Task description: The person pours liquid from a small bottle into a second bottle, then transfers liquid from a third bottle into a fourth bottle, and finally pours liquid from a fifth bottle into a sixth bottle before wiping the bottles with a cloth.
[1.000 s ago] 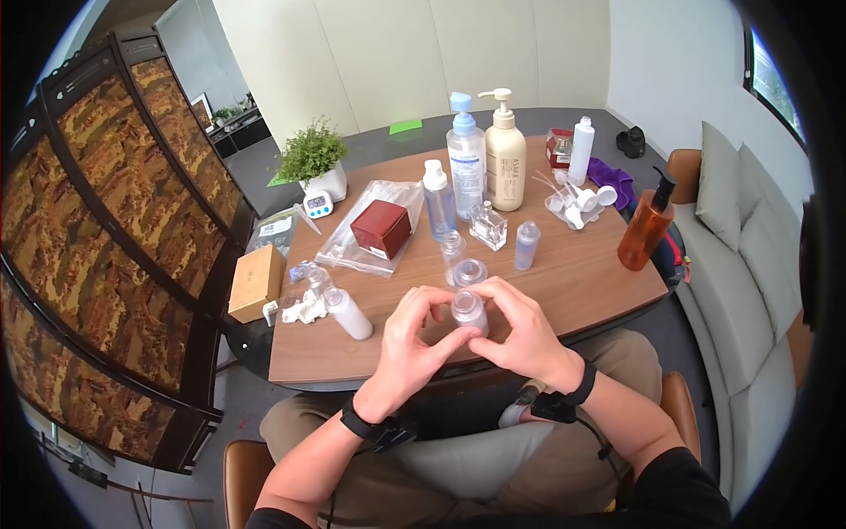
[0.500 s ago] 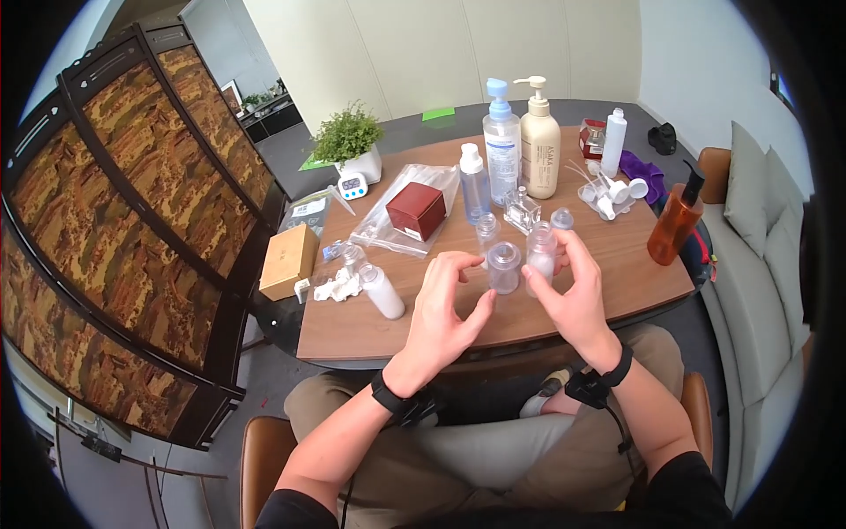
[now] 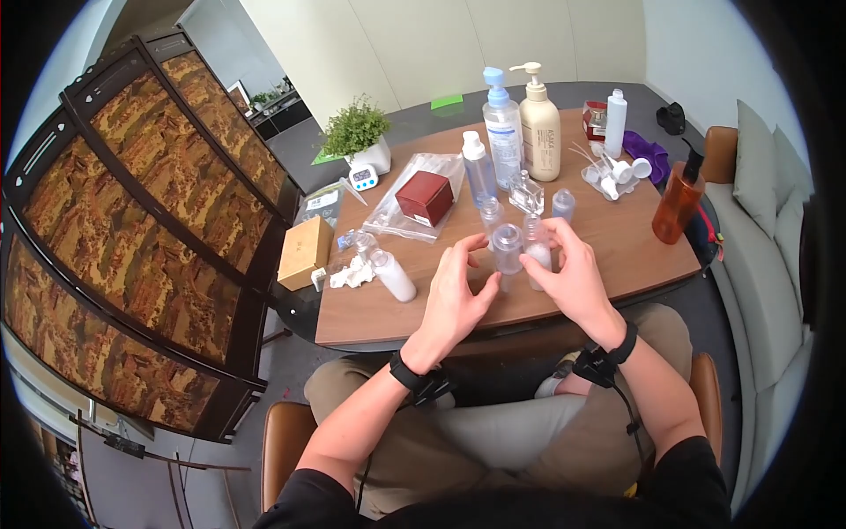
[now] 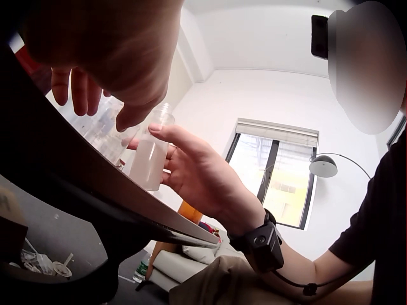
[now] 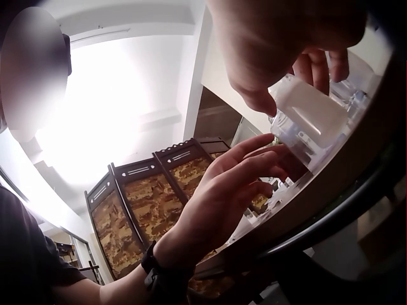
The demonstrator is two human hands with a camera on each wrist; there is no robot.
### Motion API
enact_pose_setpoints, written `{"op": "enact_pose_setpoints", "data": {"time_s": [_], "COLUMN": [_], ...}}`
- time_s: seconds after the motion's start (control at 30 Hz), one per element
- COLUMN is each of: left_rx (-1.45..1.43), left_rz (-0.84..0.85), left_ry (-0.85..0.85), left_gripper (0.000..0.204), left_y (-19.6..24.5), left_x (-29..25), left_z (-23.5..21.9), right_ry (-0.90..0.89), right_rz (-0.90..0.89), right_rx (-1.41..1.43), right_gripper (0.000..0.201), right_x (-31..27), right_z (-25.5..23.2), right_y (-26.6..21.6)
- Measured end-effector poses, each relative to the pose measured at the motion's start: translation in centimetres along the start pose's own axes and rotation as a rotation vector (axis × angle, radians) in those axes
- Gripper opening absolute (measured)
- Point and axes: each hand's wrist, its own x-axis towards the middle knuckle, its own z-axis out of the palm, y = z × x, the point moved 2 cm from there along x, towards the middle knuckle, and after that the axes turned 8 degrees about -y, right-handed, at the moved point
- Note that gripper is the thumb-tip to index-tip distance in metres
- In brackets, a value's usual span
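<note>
My right hand (image 3: 577,278) pinches a small clear bottle of milky liquid (image 3: 538,258) between thumb and fingers. The bottle is upright, low over the tabletop, with its narrow neck uncapped; it also shows in the left wrist view (image 4: 147,162) and the right wrist view (image 5: 311,113). Just left of it stands an empty-looking clear bottle (image 3: 508,250) with a wide shoulder. My left hand (image 3: 451,295) is around that bottle's near left side, thumb and fingers spread and loosely bent. Behind is another small clear bottle (image 3: 491,212).
A second bottle of milky liquid (image 3: 393,277) stands left beside crumpled tissue (image 3: 352,274). Farther back are a dark red box (image 3: 425,197) on a plastic bag, a cream pump bottle (image 3: 540,132) and a glass perfume bottle (image 3: 527,194). An amber pump bottle (image 3: 677,204) stands right.
The milky bottle, earlier between both hands in front of the clear bottle, has moved to the clear bottle's right in my right hand. My left hand has let go of it.
</note>
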Motion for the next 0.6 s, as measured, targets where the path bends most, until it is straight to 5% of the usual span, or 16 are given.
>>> {"op": "enact_pose_setpoints", "data": {"time_s": [0.47,0.6], "left_rx": [-0.026,-0.034], "left_rz": [-0.069,-0.061], "left_ry": [0.029,0.029], "left_gripper": [0.072,0.067], "left_y": [0.00,-0.02], "left_x": [0.10,0.17], "left_z": [-0.03,-0.05], "right_ry": [-0.198,-0.108], "right_rz": [0.078,-0.148], "right_rx": [0.147,0.062], "right_gripper": [0.043,0.048], "right_x": [-0.05,0.36], "right_z": [-0.01,-0.42], "right_y": [-0.89,-0.53]}}
